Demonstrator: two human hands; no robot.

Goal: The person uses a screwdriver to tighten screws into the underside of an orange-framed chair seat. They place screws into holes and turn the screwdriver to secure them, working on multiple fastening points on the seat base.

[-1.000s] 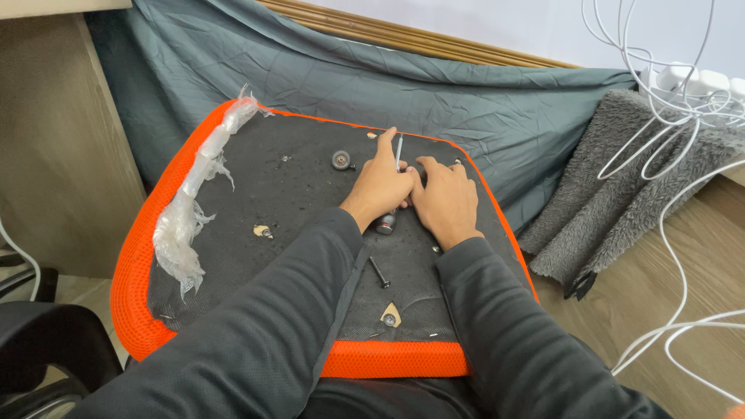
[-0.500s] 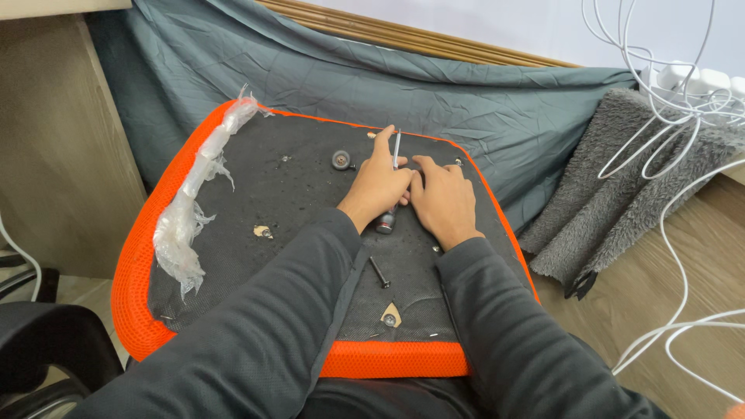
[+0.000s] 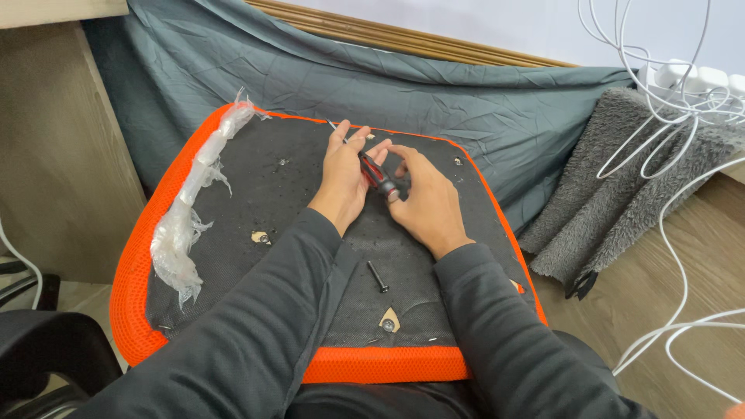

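Gripping a screwdriver (image 3: 377,175), both hands over seat underside (image 3: 310,202)

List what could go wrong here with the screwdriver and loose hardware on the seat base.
The screwdriver is pinched between the left hand and right hand; a slip of its tip might jab a finger. The loose bolt lies free on the sloped chair seat underside and could roll off. The plastic wrap may snag.

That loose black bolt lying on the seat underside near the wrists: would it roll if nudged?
The bolt looks round-shanked, so it may roll, probably curving around its wider head. The seat underside has rough fabric, likely slowing it. It seems small, rigid and light.
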